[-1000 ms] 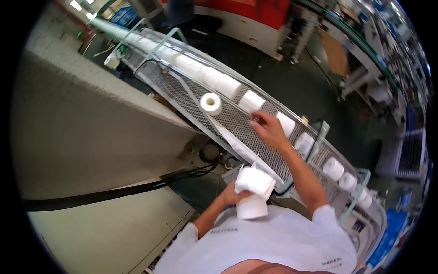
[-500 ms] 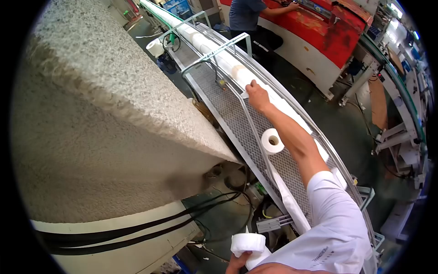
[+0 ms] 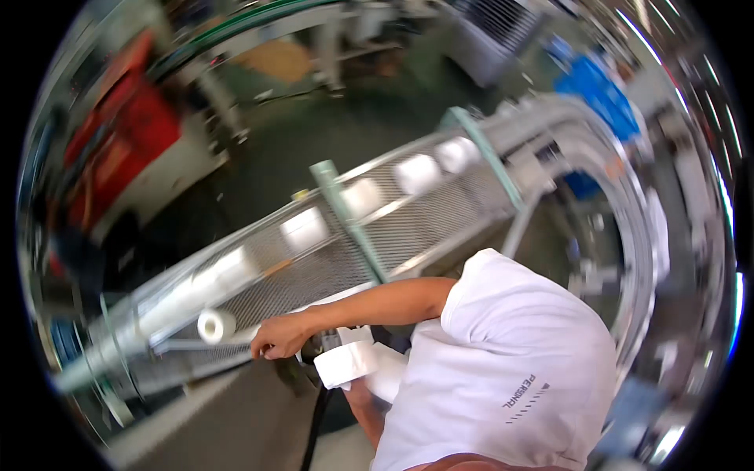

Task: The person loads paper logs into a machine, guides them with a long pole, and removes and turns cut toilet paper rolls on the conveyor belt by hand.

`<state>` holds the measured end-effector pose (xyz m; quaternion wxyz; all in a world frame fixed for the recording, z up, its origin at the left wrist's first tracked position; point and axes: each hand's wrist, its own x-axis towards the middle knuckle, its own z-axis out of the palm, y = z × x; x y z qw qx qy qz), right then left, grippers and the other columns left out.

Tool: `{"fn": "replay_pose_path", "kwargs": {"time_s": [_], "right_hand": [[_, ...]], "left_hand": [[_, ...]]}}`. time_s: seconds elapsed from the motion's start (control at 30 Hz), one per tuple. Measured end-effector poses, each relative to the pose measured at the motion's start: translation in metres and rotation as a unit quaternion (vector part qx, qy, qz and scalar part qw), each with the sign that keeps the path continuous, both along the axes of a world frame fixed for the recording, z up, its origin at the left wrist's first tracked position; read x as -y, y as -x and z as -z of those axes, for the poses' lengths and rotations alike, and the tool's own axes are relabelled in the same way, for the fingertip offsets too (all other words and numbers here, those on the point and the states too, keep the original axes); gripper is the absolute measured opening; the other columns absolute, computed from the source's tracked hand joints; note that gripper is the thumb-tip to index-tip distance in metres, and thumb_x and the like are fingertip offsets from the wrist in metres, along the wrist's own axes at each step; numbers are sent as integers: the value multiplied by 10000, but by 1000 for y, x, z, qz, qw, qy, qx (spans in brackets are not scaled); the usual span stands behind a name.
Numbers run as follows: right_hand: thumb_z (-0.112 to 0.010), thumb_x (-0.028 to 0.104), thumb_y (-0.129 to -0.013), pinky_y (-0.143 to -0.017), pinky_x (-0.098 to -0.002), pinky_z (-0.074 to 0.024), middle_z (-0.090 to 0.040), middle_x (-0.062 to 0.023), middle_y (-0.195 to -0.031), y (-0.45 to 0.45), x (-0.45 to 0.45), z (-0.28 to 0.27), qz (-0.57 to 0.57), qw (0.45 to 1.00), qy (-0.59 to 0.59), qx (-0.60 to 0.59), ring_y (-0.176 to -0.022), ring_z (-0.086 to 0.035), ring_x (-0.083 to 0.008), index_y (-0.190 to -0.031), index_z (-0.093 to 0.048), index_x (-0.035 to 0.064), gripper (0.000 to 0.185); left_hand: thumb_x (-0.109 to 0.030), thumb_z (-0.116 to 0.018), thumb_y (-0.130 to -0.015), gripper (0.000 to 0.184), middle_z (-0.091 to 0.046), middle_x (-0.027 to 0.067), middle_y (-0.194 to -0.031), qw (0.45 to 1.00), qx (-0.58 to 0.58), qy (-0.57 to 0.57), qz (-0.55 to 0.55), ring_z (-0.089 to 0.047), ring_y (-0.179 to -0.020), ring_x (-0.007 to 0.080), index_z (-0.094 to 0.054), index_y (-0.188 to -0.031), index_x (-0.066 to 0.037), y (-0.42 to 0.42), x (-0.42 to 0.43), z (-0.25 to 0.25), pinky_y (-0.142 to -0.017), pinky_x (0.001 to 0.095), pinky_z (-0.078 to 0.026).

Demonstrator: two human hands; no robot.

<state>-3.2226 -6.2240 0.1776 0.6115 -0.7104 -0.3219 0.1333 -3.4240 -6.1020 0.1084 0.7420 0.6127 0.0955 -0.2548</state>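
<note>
My left hand (image 3: 359, 390) is closed on toilet paper rolls; one roll (image 3: 345, 364) stands out in front, and a second roll (image 3: 387, 372) lies against it by my shirt. My right hand (image 3: 281, 337) is out past them with its fingers curled; what they hold, if anything, is hidden. Just beyond it, on the near side of the mesh conveyor (image 3: 314, 271), a loose toilet paper roll (image 3: 217, 325) shows its hollow core. More rolls sit in a line along the conveyor, among them one roll (image 3: 305, 229) and another roll (image 3: 417, 173).
Pale green crossbars (image 3: 345, 220) span the conveyor, which curves round on the right. A red machine (image 3: 118, 129) stands at the upper left. Blue material (image 3: 601, 94) is at the upper right, and a concrete block (image 3: 228, 420) lies below.
My view has swung round to the right along the conveyor. My right hand has come back from the line of rolls towards my body. My left hand still holds its rolls.
</note>
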Motion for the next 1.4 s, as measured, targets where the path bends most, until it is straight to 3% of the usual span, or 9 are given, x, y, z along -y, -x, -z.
{"fn": "replay_pose_path", "kwargs": {"time_s": [0.23,0.53,0.77,0.87,0.9,1.03,1.13,1.33,1.4], "right_hand": [[-645,333,-912,-875,-357,-510,-662,-152,-1144,239,295,-67,221,959,-53,-169,-1012,-649,-247,-1280,-554,-7,509],[-719,452,-852,-928,-381,-496,-637,-174,-1204,472,360,-42,502,841,-97,-175,-1093,-624,-279,-1339,-515,31,675],[-804,249,-743,-878,-370,-512,-664,-135,-1093,539,406,-53,643,756,-70,-102,-1006,-649,-253,-1217,-559,26,578],[-797,268,-776,-883,-330,-498,-665,-105,-1091,570,433,-38,738,652,-131,-112,-990,-629,-195,-1201,-574,4,548],[-776,274,-799,-860,-323,-501,-673,-96,-1063,581,437,-37,787,571,-205,-114,-970,-634,-185,-1179,-592,-2,504],[-684,269,-888,-738,-284,-534,-678,-79,-1032,653,456,0,812,300,-497,-58,-872,-656,-138,-1175,-603,-17,413],[-684,272,-889,-694,-288,-552,-677,-80,-1016,716,452,45,826,194,-526,-64,-843,-671,-147,-1159,-606,3,389],[-704,232,-883,-753,-374,-585,-666,-119,-1096,819,445,121,785,121,-576,-192,-916,-693,-220,-1208,-550,-2,429],[-709,218,-882,-793,-398,-585,-660,-130,-1119,864,459,161,753,169,-604,-201,-963,-688,-229,-1215,-548,-21,440]], "left_hand": [[-160,-635,-848,439,-618,95,-1186,978,23,-68,194,-575,-1071,208,-572,-1251,3,55,139,-43,-928,353,-465],[-265,-647,-863,551,-588,140,-1240,882,109,-102,446,-567,-1115,245,-517,-1304,39,117,309,-59,-951,365,-454],[-390,-702,-869,599,-624,141,-1198,783,182,-44,593,-593,-1078,258,-557,-1255,44,152,405,-81,-944,366,-452],[-396,-739,-848,645,-611,137,-1215,781,186,24,596,-583,-1082,243,-542,-1265,54,164,444,-69,-954,359,-446],[-390,-777,-819,654,-625,130,-1178,778,120,9,616,-588,-1056,222,-564,-1239,64,154,453,-18,-939,344,-455],[-334,-767,-843,555,-655,114,-1096,714,116,-14,690,-608,-995,197,-610,-1186,74,196,527,-50,-899,325,-474],[-298,-759,-856,519,-654,112,-1093,717,79,-18,692,-606,-990,195,-610,-1181,77,217,573,-28,-896,329,-476],[-214,-721,-888,407,-651,103,-1104,718,65,-50,691,-600,-987,183,-621,-1164,69,289,675,15,-889,318,-475],[-214,-719,-889,396,-652,101,-1100,707,105,-53,697,-601,-984,185,-626,-1151,67,332,712,14,-882,321,-478]]}}
